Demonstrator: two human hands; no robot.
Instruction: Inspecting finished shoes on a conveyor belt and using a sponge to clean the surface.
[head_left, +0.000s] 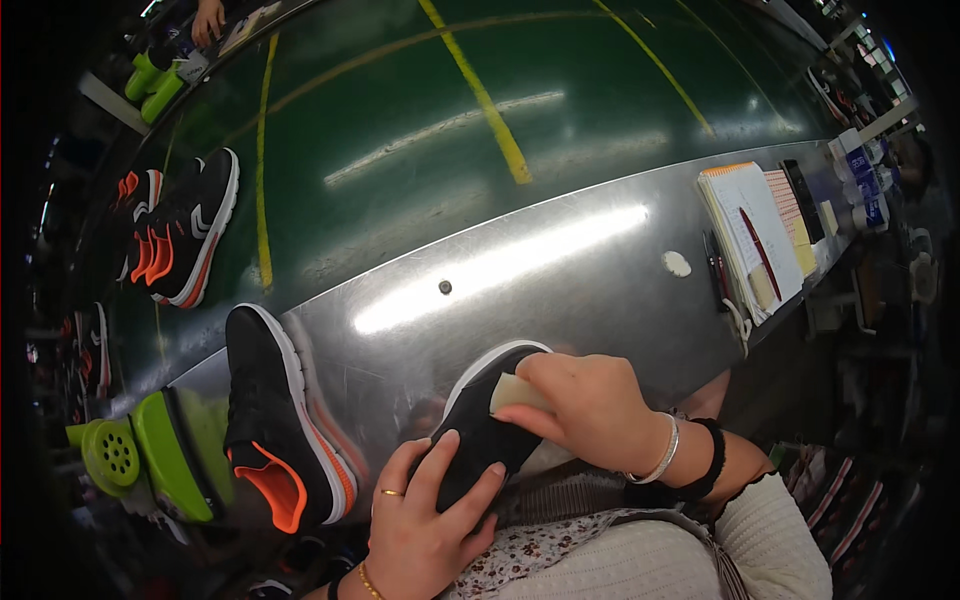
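A black sneaker (468,455) with a white sole edge lies at the near edge of the metal table, in front of my body. My left hand (425,525) grips it, fingers spread across the dark upper. In my right hand (590,400) is a pale cream block (515,397), pinched between thumb and fingers and pressed to the upper near the white-edged end. To the left stands another black sneaker (262,385) with an orange lining and white-and-orange sole; neither hand touches it. The rest of the held shoe is hidden by my hands.
At left sits a lime-green device (172,455). Beyond the metal table (560,270) runs a green belt (390,120) carrying black-and-orange shoes (190,235). A notebook (750,235) with a pen lies at right, near a white oval piece (677,264). Another person's hand (208,22) shows far left.
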